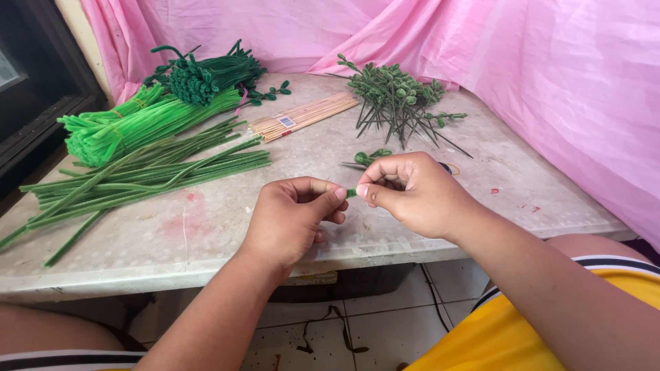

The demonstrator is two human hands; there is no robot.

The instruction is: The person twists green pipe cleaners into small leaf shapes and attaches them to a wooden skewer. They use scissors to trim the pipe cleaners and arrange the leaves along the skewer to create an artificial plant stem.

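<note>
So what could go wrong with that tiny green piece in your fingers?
The short green piece is pinched only at its ends between the left hand and right hand, so it could slip out. The hands are over the table edge, so it might drop to the tiled floor. The loose long green stems lie close to the left forearm and could get knocked.

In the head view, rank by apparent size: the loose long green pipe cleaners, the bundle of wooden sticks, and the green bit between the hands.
1. Loose long green pipe cleaners, nearer the camera.
2. Bundle of wooden sticks, farther back, so the gap is unsure.
3. Green bit, pinched between left hand and right hand.
</note>
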